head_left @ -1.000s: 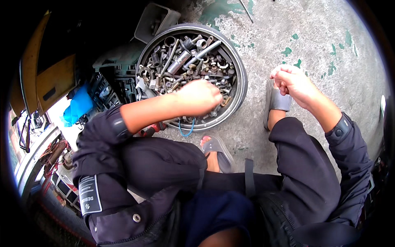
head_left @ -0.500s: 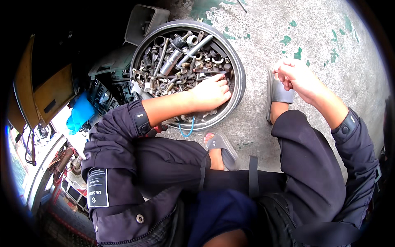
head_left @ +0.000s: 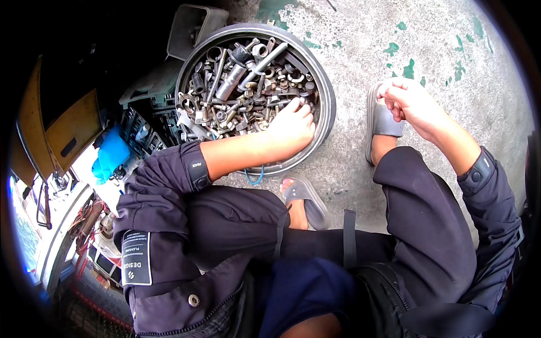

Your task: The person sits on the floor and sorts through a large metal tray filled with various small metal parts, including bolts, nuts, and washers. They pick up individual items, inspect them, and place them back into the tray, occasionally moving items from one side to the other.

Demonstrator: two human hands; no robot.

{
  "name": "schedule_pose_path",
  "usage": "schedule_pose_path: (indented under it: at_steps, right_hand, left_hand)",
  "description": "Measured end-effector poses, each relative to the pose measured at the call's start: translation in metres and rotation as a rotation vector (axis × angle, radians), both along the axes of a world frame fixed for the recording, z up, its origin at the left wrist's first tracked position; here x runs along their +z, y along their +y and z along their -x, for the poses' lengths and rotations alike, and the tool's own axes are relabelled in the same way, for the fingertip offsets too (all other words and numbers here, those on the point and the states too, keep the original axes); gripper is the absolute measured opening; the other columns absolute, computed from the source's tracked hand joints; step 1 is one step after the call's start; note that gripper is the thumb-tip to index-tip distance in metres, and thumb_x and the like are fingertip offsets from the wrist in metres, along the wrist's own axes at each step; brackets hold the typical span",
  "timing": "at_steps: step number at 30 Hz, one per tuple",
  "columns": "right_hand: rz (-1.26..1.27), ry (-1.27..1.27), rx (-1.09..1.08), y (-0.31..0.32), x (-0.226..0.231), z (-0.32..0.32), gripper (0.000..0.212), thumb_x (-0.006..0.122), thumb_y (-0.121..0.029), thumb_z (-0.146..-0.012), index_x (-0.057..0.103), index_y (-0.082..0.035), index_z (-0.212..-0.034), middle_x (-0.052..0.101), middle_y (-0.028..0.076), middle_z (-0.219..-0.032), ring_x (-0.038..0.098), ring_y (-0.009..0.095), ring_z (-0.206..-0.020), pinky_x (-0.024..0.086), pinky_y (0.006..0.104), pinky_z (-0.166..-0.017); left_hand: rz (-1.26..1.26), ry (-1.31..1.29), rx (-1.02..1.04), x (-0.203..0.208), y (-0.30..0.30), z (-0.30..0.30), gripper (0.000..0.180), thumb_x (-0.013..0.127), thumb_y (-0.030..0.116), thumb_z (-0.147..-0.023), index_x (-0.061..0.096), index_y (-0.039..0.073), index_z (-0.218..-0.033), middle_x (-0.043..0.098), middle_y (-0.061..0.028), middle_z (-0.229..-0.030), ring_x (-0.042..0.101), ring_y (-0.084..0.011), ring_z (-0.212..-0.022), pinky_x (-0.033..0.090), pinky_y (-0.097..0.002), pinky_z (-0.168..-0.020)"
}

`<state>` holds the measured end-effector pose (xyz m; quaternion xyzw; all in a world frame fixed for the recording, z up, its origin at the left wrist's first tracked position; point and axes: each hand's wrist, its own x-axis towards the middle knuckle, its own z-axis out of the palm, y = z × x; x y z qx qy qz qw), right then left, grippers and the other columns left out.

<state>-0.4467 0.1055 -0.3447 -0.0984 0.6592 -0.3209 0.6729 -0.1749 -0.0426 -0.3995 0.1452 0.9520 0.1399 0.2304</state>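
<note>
A round tub [head_left: 328,107] with a dark rim is heaped with bolts, nuts, washers and sockets. Over its near right part, my left hand [head_left: 291,129] rests on the hardware with the fingers bent down and closed. The fingertips are hidden, and what they hold cannot be made out. A long steel rod [head_left: 262,66] and a thick shiny socket-like cylinder [head_left: 231,83] lie on the heap beyond that hand. My right hand [head_left: 414,107] hovers above my right slipper [head_left: 387,127], away from the tub. Its fingers are curled in, and anything inside them is hidden.
A grey plastic bin [head_left: 194,31] stands behind the tub. Left of it are an open tool case [head_left: 138,127] and a blue plastic bag [head_left: 110,155]. A blue cord loop [head_left: 255,177] hangs at the tub's near edge, close to my left slipper [head_left: 307,200].
My left hand has shifted slightly within the tub, its fingers bending more steeply into the hardware. The right hand stays nearly where it was. The whole view has moved a little.
</note>
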Motion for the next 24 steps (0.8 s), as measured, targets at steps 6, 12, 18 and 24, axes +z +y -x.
schedule_pose_path:
  at_steps: [6, 12, 18, 24]
  right_hand:
    - [0.006, 0.011, 0.008, 0.001, -0.003, 0.0, 0.019, 0.057, -0.023, -0.095, 0.065, -0.006, -0.091, 0.054, -0.002, -0.076, 0.047, 0.006, -0.064, 0.041, 0.0233, -0.058]
    - [-0.004, 0.019, 0.015, -0.002, 0.001, -0.001, 0.018, 0.056, -0.022, -0.095, 0.065, -0.006, -0.091, 0.054, -0.003, -0.075, 0.047, 0.006, -0.064, 0.041, 0.0232, -0.058]
    - [-0.007, 0.025, 0.031, -0.003, -0.002, -0.002, 0.018, 0.056, -0.021, -0.094, 0.065, -0.006, -0.091, 0.053, -0.003, -0.075, 0.047, 0.007, -0.064, 0.041, 0.0236, -0.058]
    - [-0.01, 0.049, 0.051, -0.007, -0.002, -0.006, 0.018, 0.057, -0.021, -0.094, 0.065, -0.005, -0.092, 0.053, -0.002, -0.075, 0.047, 0.007, -0.063, 0.041, 0.0237, -0.058]
  left_hand:
    - [-0.174, -0.124, 0.076, 0.009, -0.009, -0.011, 0.019, 0.06, 0.015, -0.082, 0.065, 0.002, -0.094, 0.063, -0.0099, -0.094, 0.061, -0.0249, -0.102, 0.046, -0.0395, -0.09]
    - [-0.365, 0.017, -0.019, 0.021, -0.039, -0.037, 0.022, 0.061, 0.014, -0.081, 0.064, 0.002, -0.1, 0.062, -0.0106, -0.095, 0.061, -0.027, -0.093, 0.048, -0.039, -0.087]
    - [-0.405, -0.119, -0.047, 0.042, -0.056, -0.031, 0.023, 0.061, 0.018, -0.078, 0.07, 0.003, -0.093, 0.063, -0.0101, -0.089, 0.062, -0.0294, -0.096, 0.049, -0.0392, -0.088]
    - [-0.416, -0.1, 0.387, 0.112, -0.124, -0.026, 0.018, 0.08, 0.004, -0.075, 0.074, 0.003, -0.091, 0.071, -0.0105, -0.092, 0.069, -0.0307, -0.085, 0.057, -0.0377, -0.075]
